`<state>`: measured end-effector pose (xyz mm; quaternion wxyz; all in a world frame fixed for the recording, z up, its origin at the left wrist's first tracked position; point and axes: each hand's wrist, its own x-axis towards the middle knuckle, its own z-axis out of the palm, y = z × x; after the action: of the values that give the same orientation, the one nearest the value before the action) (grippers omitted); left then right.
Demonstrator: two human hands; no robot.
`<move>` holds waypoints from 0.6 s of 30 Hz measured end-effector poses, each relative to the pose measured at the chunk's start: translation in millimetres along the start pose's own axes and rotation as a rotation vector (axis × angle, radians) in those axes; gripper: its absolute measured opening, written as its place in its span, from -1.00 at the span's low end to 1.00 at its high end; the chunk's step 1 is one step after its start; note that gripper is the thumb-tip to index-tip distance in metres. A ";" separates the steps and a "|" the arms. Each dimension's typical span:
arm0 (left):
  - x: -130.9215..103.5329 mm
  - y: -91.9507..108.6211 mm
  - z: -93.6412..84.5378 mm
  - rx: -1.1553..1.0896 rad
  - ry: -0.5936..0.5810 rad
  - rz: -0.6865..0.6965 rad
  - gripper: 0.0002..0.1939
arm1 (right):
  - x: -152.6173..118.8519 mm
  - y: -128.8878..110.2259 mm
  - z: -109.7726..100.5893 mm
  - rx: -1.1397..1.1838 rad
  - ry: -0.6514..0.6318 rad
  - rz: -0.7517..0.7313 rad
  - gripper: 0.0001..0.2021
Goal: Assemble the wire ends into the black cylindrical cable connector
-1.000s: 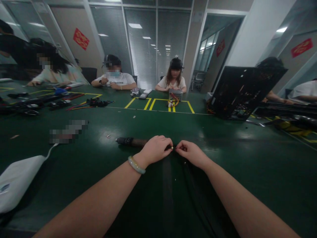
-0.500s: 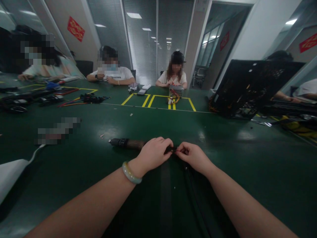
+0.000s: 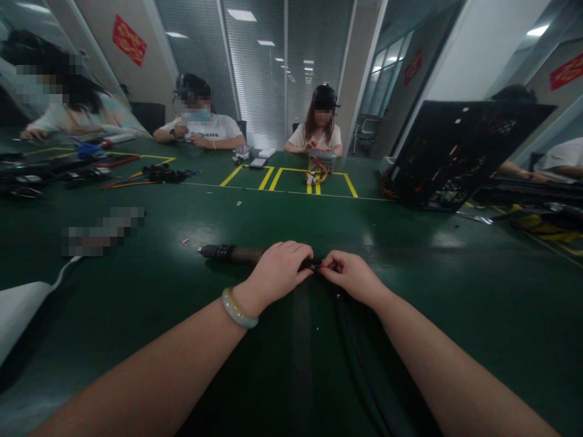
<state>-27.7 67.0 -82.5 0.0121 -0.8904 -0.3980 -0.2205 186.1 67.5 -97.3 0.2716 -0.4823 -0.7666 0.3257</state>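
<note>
A dark cylindrical tool, like an electric screwdriver (image 3: 241,255), lies sideways on the green table with its metal tip to the left. Wrapped over its right end is my left hand (image 3: 282,270), with a pale bangle (image 3: 237,309) at the wrist. My right hand (image 3: 353,274) pinches something small and dark at that same end; the fingertips of both hands nearly meet. The small part between them is too dark to make out. From below my right hand a black cable (image 3: 355,343) runs down toward the near edge.
Across the green table (image 3: 218,224) sit several people. A black computer case (image 3: 464,152) stands back right. Cables (image 3: 157,174) and dark parts lie back left. A blurred-out object (image 3: 104,232) with a white cord lies left. A wired box (image 3: 322,162) is at the back.
The whole view has shifted slightly, so the hands and table appear a little higher. Both hands keep their hold at the tool's right end.
</note>
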 end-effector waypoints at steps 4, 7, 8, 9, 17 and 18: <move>-2.3 2.1 -2.5 -0.016 0.014 0.008 -0.86 | 0.2 1.5 -0.5 -0.003 -0.005 -0.011 -0.91; -2.3 2.1 0.0 -0.039 0.006 0.012 -0.93 | 0.8 1.8 0.4 0.005 -0.001 -0.015 -0.91; -2.1 2.0 1.3 -0.046 0.000 0.009 -0.92 | 1.1 1.6 0.8 0.005 0.002 -0.013 -0.91; -2.0 1.8 2.4 -0.052 -0.005 0.003 -0.91 | 1.3 1.1 1.0 0.001 0.003 -0.011 -0.91; -1.5 -0.1 3.4 -0.056 0.008 -0.026 -0.83 | 0.3 -1.5 -0.8 -0.004 -0.003 0.008 -0.90; -1.3 -0.4 3.3 -0.057 0.006 -0.024 -0.85 | 0.2 -1.4 -1.0 -0.003 -0.001 0.008 -0.90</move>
<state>-27.5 67.0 -86.1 -0.0146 -0.8849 -0.4020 -0.2346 185.9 67.4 -95.5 0.2692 -0.4856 -0.7652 0.3258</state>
